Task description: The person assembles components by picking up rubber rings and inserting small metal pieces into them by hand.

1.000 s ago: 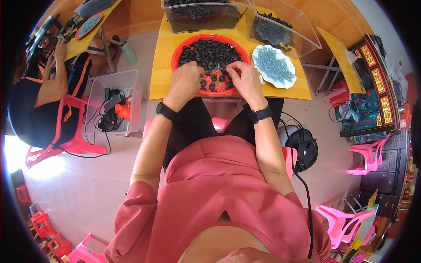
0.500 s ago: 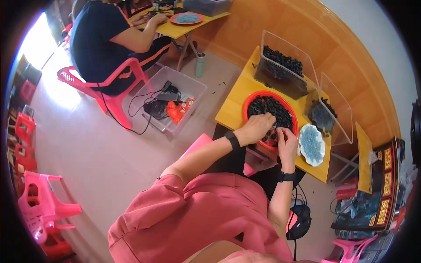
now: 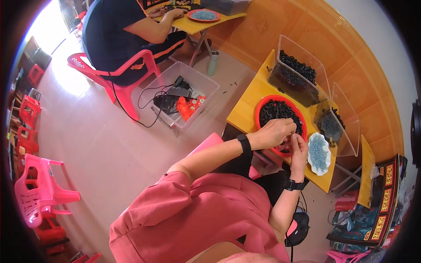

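Note:
Over the near right rim of a round red tray (image 3: 257, 115), my left hand (image 3: 275, 133) and my right hand (image 3: 299, 152) meet at the fingertips. Both hands are closed in a pinch. Whatever lies between the fingers is too small to make out. Small black ring-like parts (image 3: 275, 110) fill much of the tray. Just right of my right hand, a white scalloped dish (image 3: 312, 165) holds many tiny blue-grey pieces (image 3: 319, 151).
The yellow table (image 3: 245, 107) also bears a clear bin (image 3: 285, 83) of black parts and another clear bin (image 3: 346, 131) behind the dish. A co-worker (image 3: 114, 39) sits far left at another yellow table. A clear box (image 3: 204, 87) of cables and a green bottle (image 3: 212, 63) stand on the floor.
My left hand has come up from the black parts in the tray, and its fingertips now meet those of my right hand. The whole view has shifted slightly.

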The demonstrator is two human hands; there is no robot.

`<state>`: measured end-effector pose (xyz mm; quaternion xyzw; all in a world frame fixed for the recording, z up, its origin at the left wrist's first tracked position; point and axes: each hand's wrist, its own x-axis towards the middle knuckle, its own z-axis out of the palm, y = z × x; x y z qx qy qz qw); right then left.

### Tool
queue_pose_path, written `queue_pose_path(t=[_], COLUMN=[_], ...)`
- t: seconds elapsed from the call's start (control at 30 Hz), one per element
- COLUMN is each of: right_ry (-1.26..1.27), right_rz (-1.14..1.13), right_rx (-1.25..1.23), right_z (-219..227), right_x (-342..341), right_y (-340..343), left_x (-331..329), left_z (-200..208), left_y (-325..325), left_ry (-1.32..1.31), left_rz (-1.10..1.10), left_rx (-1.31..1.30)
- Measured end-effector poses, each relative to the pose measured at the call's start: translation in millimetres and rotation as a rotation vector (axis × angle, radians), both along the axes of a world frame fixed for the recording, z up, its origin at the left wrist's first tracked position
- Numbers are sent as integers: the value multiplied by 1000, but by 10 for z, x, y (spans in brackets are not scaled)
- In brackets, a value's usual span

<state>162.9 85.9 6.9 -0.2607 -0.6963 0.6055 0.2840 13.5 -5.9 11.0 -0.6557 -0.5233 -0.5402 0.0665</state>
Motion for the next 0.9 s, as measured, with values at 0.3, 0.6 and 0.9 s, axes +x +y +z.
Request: queue_pose_path(t=[0.3, 0.6, 0.9], right_ry=[99, 126, 35], right_rz=[20, 38, -89], right_rx=[-131, -142, 48], right_z=[44, 48, 105], right_x=[36, 51, 103], right_y=[14, 19, -9], left_x=[9, 33, 53], left_z=[84, 130, 57], left_y=[-23, -53, 19], left_ry=[-324, -298, -627], left_rz=[-101, -124, -194], left_rx=[-133, -102, -322])
